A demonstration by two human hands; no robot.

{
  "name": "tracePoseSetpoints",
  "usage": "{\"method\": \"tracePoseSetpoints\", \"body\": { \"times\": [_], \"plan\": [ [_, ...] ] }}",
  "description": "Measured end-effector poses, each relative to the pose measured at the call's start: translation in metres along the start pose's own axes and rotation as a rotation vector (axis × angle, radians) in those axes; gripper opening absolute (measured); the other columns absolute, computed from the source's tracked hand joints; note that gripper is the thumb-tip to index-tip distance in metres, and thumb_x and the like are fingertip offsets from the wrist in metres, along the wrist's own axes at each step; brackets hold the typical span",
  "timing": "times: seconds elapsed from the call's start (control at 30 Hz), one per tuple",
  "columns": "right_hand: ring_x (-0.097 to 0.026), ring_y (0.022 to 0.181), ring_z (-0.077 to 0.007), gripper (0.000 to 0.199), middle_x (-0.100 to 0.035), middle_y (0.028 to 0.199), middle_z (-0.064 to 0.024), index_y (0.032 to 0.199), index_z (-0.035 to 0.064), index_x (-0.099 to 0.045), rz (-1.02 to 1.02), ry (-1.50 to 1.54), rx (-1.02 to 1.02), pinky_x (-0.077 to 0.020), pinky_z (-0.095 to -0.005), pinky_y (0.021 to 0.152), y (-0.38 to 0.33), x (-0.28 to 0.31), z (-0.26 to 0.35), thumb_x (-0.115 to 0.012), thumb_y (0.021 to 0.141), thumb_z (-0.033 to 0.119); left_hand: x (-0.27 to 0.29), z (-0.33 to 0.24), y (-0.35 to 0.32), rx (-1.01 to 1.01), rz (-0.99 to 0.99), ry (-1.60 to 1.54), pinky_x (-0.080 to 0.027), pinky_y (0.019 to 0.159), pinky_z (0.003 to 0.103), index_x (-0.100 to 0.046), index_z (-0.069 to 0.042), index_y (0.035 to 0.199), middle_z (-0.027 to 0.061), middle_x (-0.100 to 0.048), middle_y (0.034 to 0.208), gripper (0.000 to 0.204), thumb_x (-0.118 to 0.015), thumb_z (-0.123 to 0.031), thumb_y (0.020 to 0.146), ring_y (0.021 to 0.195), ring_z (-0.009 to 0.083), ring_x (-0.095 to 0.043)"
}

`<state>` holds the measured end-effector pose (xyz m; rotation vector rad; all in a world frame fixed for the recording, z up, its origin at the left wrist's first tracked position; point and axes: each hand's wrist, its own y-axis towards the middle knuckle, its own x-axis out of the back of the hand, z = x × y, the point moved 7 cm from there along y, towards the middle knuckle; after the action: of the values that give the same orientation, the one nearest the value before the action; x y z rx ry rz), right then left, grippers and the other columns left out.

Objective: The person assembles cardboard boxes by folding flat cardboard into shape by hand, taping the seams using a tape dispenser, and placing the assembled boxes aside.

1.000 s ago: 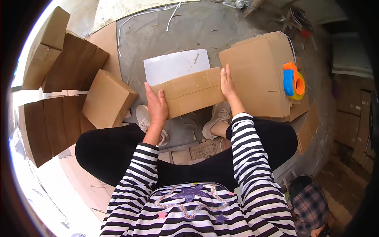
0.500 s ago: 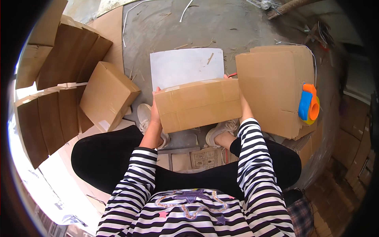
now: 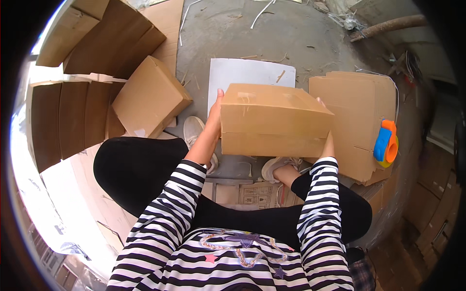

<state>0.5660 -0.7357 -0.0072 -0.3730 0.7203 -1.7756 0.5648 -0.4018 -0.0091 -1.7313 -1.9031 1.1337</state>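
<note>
Between my two hands I hold a closed brown cardboard box point(image 3: 276, 123), lifted over the white sheet point(image 3: 228, 72) on the ground. Clear tape runs along its edges. My left hand point(image 3: 217, 114) presses its left end, thumb up near the top edge. My right hand point(image 3: 326, 138) grips the right end, most of its fingers hidden behind the box. To the right lies a stack of flat cardboard point(image 3: 349, 111), and on it rests a blue and orange tape dispenser point(image 3: 386, 143).
Another closed box point(image 3: 150, 99) leans at the left beside rows of stacked boxes point(image 3: 73, 116). White straps point(image 3: 262, 13) and scraps lie on the grey floor point(image 3: 213, 36). A wooden pole point(image 3: 388, 26) is at the far right. Flattened cardboard point(image 3: 228, 194) lies between my legs.
The box has tilted so more of its top face shows. It sits further right in view, while the whole scene has also shifted right. Both hands still hold it.
</note>
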Motion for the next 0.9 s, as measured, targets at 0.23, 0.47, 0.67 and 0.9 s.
{"method": "tracePoseSetpoints", "body": {
  "times": [0.23,0.47,0.67,0.9],
  "plan": [
    [-0.055,0.090,-0.0122,0.043,-0.058,0.098,-0.0046,0.113,0.0045,-0.052,0.220,0.097,0.582,-0.0467,-0.0273,0.080,-0.090,-0.123,0.163,-0.043,0.094,0.043,-0.013,-0.170,-0.111,-0.321,0.276,-0.173,-0.041,0.093,0.030,-0.039,-0.002,0.133,0.0158,-0.047,0.128,0.073,-0.041,-0.059,0.088,0.115,0.0214,-0.049],
    [-0.056,0.085,-0.0120,0.047,-0.058,0.098,-0.0050,0.112,0.0040,-0.054,0.429,-0.156,0.595,-0.0462,-0.0256,0.076,-0.089,-0.281,0.165,-0.040,0.094,0.045,0.107,-0.279,-0.170,-0.362,0.152,0.074,-0.047,0.084,0.032,-0.049,0.000,0.120,0.0136,-0.058,0.109,0.058,-0.047,-0.049,0.088,0.095,0.0200,-0.059],
    [-0.044,0.118,-0.0218,0.063,-0.050,0.124,-0.0144,0.130,-0.0024,-0.040,0.595,-0.461,0.626,-0.0324,-0.0311,0.100,-0.073,-0.417,0.081,-0.044,0.091,0.046,0.254,-0.223,-0.147,-0.339,-0.277,0.038,-0.041,0.093,0.042,-0.037,-0.004,0.133,0.0156,-0.041,0.133,0.079,-0.057,-0.058,0.078,0.118,0.0260,-0.044],
    [-0.042,0.122,-0.0210,0.058,-0.049,0.128,-0.0146,0.129,-0.0040,-0.042,0.675,-0.388,0.412,-0.0293,-0.0297,0.103,-0.065,-0.405,0.045,-0.045,0.092,0.041,0.255,-0.198,-0.161,-0.961,-1.104,1.240,-0.028,0.102,0.048,-0.027,-0.007,0.139,0.0155,-0.030,0.141,0.077,-0.061,-0.044,0.080,0.130,0.0321,-0.029]
  ]
}}
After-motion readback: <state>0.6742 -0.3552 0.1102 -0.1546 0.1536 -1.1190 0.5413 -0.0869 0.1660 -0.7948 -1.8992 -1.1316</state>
